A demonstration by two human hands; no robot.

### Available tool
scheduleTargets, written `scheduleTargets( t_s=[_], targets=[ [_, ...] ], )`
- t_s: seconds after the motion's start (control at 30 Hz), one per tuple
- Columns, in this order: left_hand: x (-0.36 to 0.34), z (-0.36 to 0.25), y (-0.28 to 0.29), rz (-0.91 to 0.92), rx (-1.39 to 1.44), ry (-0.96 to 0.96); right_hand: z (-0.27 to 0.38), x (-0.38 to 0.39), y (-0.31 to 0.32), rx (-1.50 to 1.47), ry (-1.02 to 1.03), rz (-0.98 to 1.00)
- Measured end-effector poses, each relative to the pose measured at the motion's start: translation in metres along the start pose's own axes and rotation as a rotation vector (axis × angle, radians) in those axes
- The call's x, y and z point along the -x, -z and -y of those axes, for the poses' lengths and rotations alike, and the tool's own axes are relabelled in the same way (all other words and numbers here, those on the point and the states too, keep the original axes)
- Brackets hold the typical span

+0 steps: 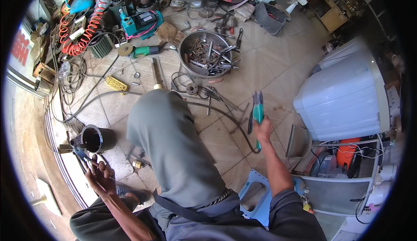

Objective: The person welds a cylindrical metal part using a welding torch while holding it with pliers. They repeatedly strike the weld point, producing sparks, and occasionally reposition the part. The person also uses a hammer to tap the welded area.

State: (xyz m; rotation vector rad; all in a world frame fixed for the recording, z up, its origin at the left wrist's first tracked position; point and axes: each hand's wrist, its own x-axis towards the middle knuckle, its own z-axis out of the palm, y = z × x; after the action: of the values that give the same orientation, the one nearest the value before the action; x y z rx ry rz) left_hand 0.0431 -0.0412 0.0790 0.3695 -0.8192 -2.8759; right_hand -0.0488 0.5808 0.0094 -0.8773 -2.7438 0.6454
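Right hand [262,131] gripping the green handheld power tool [258,112], left hand [101,177] a blue plier-like tool [80,152], I should mind the black cable [238,126].

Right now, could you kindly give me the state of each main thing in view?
Corded green power tool: gripped in right hand
Plier-like tool: held in left hand, its clamping state unclear
Black bucket: open-topped
Steel basin: uncovered, heaped with metal tools
Green angle grinder: lying on floor, disc fitted
Red hose: coiled
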Motion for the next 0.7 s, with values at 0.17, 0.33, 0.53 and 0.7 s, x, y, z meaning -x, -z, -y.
scheduleTargets(
  t_s=[0.17,0.33,0.53,0.7],
  targets=[
    [0.004,0.005,-0.028,-0.406,-0.113,0.042,-0.13,0.053,-0.088,0.351,-0.14,0.037],
    [0.019,0.025,-0.06,-0.113,-0.152,0.13,-0.158,0.079,-0.103,0.336,-0.21,0.136],
    [0.056,0.038,-0.073,0.033,-0.04,0.257,-0.146,0.062,-0.113,0.339,-0.189,0.494],
    [0.051,0.049,-0.085,0.158,0.04,0.3,-0.188,0.031,-0.136,0.557,0.028,0.386]
  ],
)
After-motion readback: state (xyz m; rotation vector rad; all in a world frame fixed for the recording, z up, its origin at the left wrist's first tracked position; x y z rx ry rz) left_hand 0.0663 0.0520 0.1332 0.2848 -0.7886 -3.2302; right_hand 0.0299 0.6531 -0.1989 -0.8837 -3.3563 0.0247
